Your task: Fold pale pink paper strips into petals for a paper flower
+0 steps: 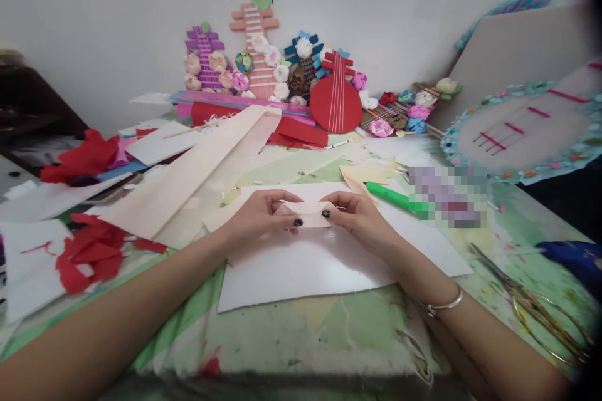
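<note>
A small pale pink paper strip (310, 213) is pinched between both hands above a white sheet (301, 269) lying on the green table cover. My left hand (261, 216) grips its left end with thumb and curled fingers. My right hand (360, 219) grips the right end the same way. A silver bangle (444, 306) sits on my right wrist. A long band of the same pale pink paper (188, 169) runs from the hands toward the back left.
Gold-handled scissors (536, 307) lie at the right, a green-handled tool (395, 198) just beyond my right hand. Red paper scraps (89, 250) and white sheets crowd the left. Paper instruments and paper flowers (282, 69) line the back wall; a round decorated board (527, 131) leans right.
</note>
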`<state>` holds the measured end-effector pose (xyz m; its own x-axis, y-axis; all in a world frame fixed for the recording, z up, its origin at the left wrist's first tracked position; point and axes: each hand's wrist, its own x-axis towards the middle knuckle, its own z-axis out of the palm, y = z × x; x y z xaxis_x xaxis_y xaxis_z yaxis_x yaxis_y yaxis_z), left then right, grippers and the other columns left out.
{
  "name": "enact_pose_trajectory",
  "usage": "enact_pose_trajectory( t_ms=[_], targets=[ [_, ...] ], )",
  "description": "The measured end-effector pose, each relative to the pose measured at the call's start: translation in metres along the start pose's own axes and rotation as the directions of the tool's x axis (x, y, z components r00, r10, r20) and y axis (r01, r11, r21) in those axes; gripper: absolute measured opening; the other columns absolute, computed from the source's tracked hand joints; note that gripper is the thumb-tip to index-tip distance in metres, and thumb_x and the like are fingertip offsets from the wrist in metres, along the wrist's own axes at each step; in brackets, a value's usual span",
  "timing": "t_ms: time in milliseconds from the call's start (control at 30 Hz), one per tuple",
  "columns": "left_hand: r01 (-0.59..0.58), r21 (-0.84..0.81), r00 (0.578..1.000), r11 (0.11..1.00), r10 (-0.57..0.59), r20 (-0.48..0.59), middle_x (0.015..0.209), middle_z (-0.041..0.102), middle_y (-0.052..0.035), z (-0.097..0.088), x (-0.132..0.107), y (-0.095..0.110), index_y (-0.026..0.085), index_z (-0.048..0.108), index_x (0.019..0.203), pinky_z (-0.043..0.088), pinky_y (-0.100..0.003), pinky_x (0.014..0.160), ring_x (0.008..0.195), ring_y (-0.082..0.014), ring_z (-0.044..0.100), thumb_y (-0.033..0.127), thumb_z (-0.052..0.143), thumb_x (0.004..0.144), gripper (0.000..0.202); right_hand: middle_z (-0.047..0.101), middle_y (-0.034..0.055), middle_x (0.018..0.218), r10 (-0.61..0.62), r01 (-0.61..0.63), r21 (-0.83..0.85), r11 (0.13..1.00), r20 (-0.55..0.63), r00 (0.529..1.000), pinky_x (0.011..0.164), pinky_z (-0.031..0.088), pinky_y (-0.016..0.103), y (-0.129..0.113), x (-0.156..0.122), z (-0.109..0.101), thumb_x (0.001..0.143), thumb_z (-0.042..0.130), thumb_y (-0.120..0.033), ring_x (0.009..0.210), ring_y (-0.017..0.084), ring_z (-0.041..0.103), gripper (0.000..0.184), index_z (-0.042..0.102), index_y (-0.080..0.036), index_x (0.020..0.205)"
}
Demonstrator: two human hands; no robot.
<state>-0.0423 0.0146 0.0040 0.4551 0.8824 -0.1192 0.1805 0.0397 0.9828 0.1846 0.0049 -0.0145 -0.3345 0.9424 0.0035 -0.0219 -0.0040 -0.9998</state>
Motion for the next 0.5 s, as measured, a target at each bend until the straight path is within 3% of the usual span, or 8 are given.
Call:
enact_pose_trajectory(
  t_ms=[167, 300, 500],
  targets=[
    [-0.069, 0.046, 0.997, 0.997, 0.071, -0.035, 0.060, 0.071, -0.0006, 0.004, -0.005, 0.002, 0.017, 0.062, 0.110, 0.048, -0.018, 0.058, 0.058, -0.0116, 0.066, 0.023, 0.072, 0.075, 0.037, 0.066, 0.0032, 0.081, 0.047, -0.057, 0.152, 0.987, 0.065, 0.997, 0.069, 0.056, 0.031, -0.005, -0.001, 0.006, 0.077, 0.070, -0.040, 0.069, 0.015, 0.067, 0.029, 0.064, -0.016, 0.092],
    [-0.124, 0.007, 0.992, 0.992, 0.124, -0.012, 0.060, 0.071, 0.0021, 0.007, -0.008, 0.001, 0.023, 0.056, 0.126, 0.049, -0.018, 0.059, 0.059, -0.0115, 0.067, 0.023, 0.072, 0.076, 0.053, 0.069, 0.0056, 0.074, 0.063, -0.067, 0.073, 0.995, 0.066, 0.996, 0.060, 0.055, 0.026, -0.007, -0.004, 0.011, 0.075, 0.073, -0.036, 0.064, 0.016, 0.068, 0.030, 0.062, -0.013, 0.092],
    [-0.159, -0.066, 0.987, 0.985, 0.157, -0.035, 0.063, 0.072, -0.0009, 0.009, -0.010, -0.001, 0.017, 0.073, 0.096, 0.051, -0.018, 0.062, 0.059, -0.0108, 0.067, 0.019, 0.071, 0.075, 0.020, 0.067, 0.0029, 0.061, 0.011, -0.015, 0.061, 0.998, 0.074, 0.997, 0.051, 0.050, 0.019, -0.007, -0.005, 0.011, 0.078, 0.071, -0.029, 0.056, 0.012, 0.065, 0.020, 0.062, -0.012, 0.082]
  ],
)
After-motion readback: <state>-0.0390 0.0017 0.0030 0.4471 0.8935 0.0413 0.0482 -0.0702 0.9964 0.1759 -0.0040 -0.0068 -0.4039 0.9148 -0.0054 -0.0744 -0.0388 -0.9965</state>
